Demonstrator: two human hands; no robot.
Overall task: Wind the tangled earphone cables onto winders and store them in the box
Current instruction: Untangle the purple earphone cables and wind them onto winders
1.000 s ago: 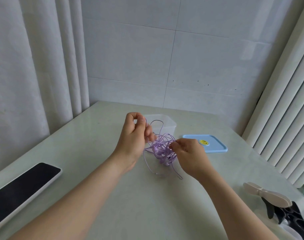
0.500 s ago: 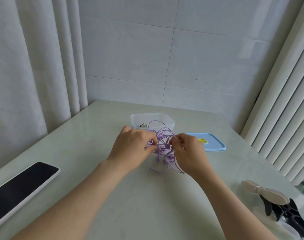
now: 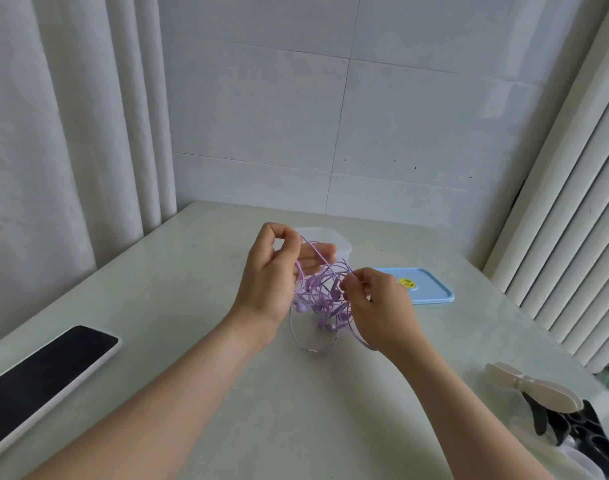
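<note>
A tangle of purple earphone cable [image 3: 322, 299] hangs between my two hands above the pale table [image 3: 192, 306], with a loop trailing down onto the surface. My left hand [image 3: 272, 278] is raised and pinches one strand near its fingertips. Lower and to the right, my right hand [image 3: 376, 306] pinches another part of the tangle. Behind my hands stands the clear plastic box [image 3: 343, 245], mostly hidden by the left hand. Its blue lid [image 3: 424, 289] with a yellow sticker lies flat to the right.
A dark phone in a white case [image 3: 43, 379] lies at the left edge. Beige and black winders [image 3: 545, 400] sit in the near right corner. Curtains hang on the left, a tiled wall at the back, and slatted blinds on the right.
My left hand has lifted up and away from the right, drawing a strand out of the tangle. The right hand has stayed about where it was.
</note>
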